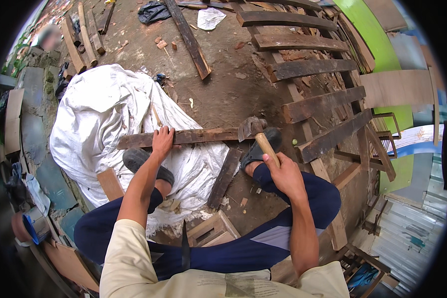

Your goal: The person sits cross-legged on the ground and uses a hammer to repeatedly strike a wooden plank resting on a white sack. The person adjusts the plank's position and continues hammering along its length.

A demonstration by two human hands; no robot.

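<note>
A dark, weathered wooden plank [203, 135] lies crosswise in front of me, its left part over a white sheet [109, 99]. Near its left end my left hand [162, 141] is closed over it. Wrapped round a pale wooden handle, my right hand [285, 174] grips a hatchet [251, 129]. The hatchet's rusty, broad head is at the plank's right end, beside my right shoe [269, 140]; whether it touches the wood I cannot tell. A thin light stick [156, 116] rests on the sheet just beyond my left fingers.
A slatted wooden frame [310, 72] stretches along the right. A long dark beam [188, 39] lies ahead on the dirt, and several loose timbers [87, 35] lie far left. Under the plank's right side is a short dark board [224, 179]. Near my lap sits a small wooden frame [213, 229].
</note>
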